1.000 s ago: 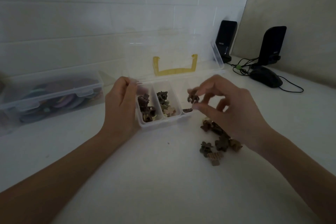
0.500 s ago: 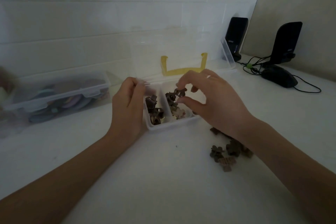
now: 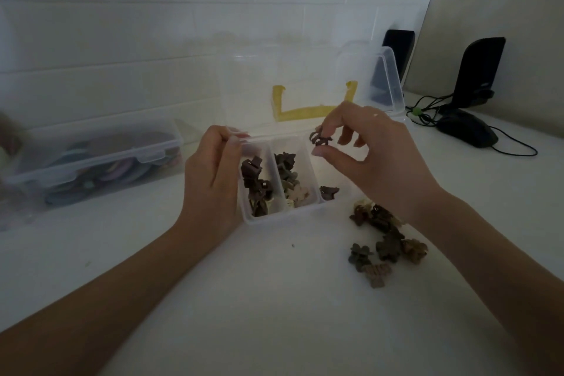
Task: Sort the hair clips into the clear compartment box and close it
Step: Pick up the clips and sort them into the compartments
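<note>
The right hand [image 3: 375, 159] has shifted right, pinching a dark hair clip [image 3: 319, 140] over the third compartment. The left hand [image 3: 213, 180] grips the clear box [image 3: 282, 216] at its left wall, fingers curled. No writing is legible.

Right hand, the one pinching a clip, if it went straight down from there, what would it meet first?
Probably the third compartment of the clear box, where one dark clip already lies. The right hand and its pinched clip seem to hover above it, though depth is uncertain.
</note>
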Available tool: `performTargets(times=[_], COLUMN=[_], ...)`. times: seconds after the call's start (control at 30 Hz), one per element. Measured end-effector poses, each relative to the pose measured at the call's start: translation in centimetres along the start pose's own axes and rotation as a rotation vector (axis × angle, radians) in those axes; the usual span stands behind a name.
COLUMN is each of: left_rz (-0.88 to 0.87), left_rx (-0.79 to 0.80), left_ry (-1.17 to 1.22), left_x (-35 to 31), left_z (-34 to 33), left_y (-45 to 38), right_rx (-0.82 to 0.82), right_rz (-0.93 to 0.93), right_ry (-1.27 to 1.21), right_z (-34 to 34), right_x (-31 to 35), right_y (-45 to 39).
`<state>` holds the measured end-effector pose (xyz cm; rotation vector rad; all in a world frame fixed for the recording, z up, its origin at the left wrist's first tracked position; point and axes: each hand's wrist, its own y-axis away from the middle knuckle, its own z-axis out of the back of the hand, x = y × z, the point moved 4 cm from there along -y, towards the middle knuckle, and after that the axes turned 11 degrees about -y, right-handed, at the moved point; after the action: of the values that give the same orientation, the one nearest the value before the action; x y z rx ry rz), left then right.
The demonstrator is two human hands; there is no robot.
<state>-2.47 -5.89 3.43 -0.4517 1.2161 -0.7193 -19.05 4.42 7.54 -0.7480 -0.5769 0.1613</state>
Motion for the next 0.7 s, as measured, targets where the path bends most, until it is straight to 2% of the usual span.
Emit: performTargets(times=[0.2,0.37,0.53,0.7], left_rz=[0.016,0.024,0.009,0.006], left_rx=[-0.003,0.001,-0.008,-0.014], left_ry=[0.024,0.035,0.036,0.042], left_x=[0.2,0.4,0.3,0.2], left_z=[0.0,0.1,0.1,0.1], left_y=[0.0,-0.1,-0.1,-0.1], right_rx=[-0.019,-0.007,0.001,-0.004], right_rz=[-0.070,-0.026,0.018,-0.059], right_ry=[-0.237,-0.200,-0.037,-0.085], right_z=[0.9,0.7,1.5,3.6], right_x=[-1.2,-0.4,-0.4,-1.8], right_y=[-0.2,-0.1,-0.2,-0.4])
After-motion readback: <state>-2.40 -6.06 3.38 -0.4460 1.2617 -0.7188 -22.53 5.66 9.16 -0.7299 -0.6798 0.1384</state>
